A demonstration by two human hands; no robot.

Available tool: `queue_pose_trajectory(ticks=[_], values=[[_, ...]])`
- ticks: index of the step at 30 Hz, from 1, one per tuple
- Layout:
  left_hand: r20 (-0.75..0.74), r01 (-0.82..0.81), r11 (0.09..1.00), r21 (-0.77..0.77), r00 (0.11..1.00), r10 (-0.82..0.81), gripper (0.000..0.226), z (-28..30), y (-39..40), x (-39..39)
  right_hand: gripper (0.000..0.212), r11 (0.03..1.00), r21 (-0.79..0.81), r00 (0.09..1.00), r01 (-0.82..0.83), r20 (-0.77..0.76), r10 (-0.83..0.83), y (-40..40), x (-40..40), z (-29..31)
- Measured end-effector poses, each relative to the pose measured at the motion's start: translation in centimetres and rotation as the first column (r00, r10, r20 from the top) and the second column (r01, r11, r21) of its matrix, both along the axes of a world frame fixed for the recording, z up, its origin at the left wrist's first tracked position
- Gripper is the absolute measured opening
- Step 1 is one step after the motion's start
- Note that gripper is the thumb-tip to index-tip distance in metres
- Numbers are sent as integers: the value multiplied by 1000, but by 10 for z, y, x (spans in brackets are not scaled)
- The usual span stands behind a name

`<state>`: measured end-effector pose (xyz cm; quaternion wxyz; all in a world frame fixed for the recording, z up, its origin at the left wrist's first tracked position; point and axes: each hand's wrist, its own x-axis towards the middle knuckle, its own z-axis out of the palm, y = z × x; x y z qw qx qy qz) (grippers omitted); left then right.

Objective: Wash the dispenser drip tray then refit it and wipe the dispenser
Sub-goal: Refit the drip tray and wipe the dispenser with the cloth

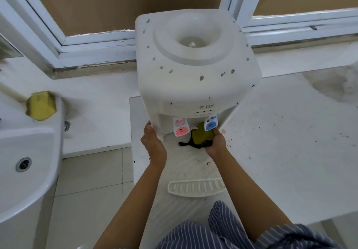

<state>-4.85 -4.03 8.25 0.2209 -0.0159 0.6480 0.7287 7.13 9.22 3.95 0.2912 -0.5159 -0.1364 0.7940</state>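
A white tabletop water dispenser (pixel 193 70) stands on the white counter (pixel 280 142), tilted a little toward me. It has a pink tap (pixel 181 128) and a blue tap (pixel 210 124). My left hand (pixel 154 144) holds the dispenser's lower left front corner. My right hand (pixel 215 142) grips a green cloth with a black edge (pixel 199 137) and presses it into the recess under the blue tap. The white slotted drip tray (pixel 196 187) lies loose on the counter in front of the dispenser, between my forearms.
A white washbasin (pixel 25 171) with a drain is at the left, with a yellow sponge (pixel 41 105) on its rim. White window frames run behind the dispenser. Dark specks litter the counter at the right. Tiled floor shows between basin and counter.
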Motion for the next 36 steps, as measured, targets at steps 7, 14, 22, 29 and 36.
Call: queue_pose_trajectory(ticks=[7,14,22,29,36], values=[[9,-5,1000,-18,1000,6,25,-3,0,-4,47,996,-84,996,-40,80,47,-6,-33,-15],[28,3,993,-122,1000,0,25,-6,-2,-7,37,993,-72,960,-92,257,108,-33,-66,-19],[16,29,986,-165,1000,-27,36,-7,-7,-10,35,935,-77,873,-347,337,352,-59,-87,-7],[-7,22,986,-163,1000,-23,37,3,-8,-8,42,838,-41,762,-544,395,513,-74,-88,-4],[28,45,982,-186,999,-40,39,1,-9,-6,25,787,262,812,-559,366,455,-87,-65,5]])
